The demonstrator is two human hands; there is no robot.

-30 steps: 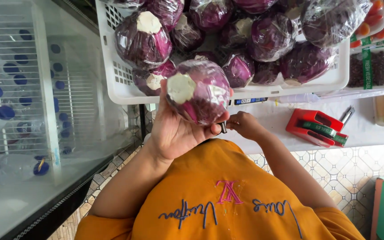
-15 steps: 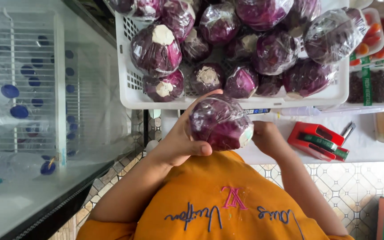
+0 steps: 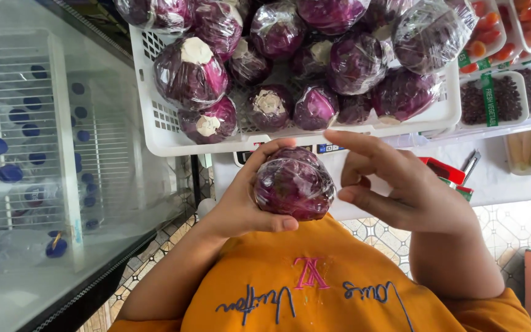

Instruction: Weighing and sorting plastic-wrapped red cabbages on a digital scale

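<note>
Just now the left hand (image 3: 241,206) fingers wrap the wrapped red cabbage (image 3: 294,185), while the right hand (image 3: 410,190) fingers hover spread beside it.

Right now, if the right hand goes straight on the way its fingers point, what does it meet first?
Probably the wrapped purple cabbage held in the left hand. The right hand has its fingers aimed at it, though the depth between them is unclear.

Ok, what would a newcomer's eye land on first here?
Probably the wrapped purple cabbage at centre, cupped in the left hand, with the right hand open beside it. Just above, a white basket holds many more wrapped cabbages.
</note>
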